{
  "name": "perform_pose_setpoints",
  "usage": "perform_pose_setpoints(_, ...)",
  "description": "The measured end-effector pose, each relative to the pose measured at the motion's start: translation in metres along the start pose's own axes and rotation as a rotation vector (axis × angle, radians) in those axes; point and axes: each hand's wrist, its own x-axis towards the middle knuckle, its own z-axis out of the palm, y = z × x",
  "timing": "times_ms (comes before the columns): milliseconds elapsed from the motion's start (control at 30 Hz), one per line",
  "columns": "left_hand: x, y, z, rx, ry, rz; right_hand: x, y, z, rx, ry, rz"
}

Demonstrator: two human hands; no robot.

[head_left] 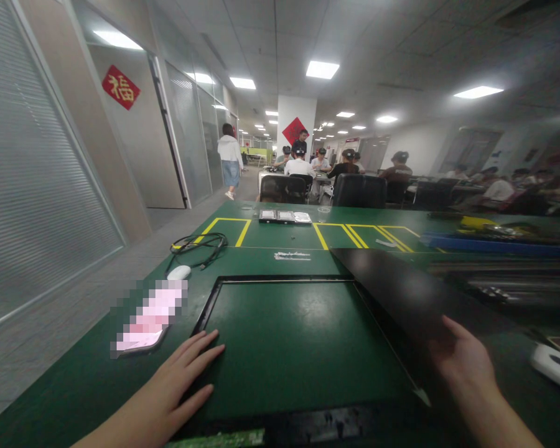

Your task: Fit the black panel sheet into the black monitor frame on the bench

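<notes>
A black rectangular frame (280,279) lies flat on the green table, and the green surface shows through its middle. My left hand (180,386) rests flat on the frame's left edge with its fingers stretched out, holding nothing. My right hand (462,364) grips the near edge of a dark thin panel (392,286), thumb on top. That panel is lifted at an angle over the frame's right side. A strip of circuit board (224,438) shows at the frame's near edge.
A pixelated pink phone (152,317), a white mouse (179,272) and a black cable (200,244) lie left of the frame. Small trays (284,216) sit beyond yellow floor-style markings. A white device (555,366) lies far right. Several people sit at tables behind.
</notes>
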Motion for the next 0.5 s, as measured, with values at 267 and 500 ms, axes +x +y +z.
perform_pose_setpoints(267,-0.001,-0.008,0.011,-0.035,0.049,0.014,-0.009,-0.004,0.003,0.008,0.002,0.009)
perform_pose_setpoints(500,0.003,-0.005,0.013,-0.147,0.154,-0.057,-0.022,-0.004,0.003,-0.08,-0.116,-0.014)
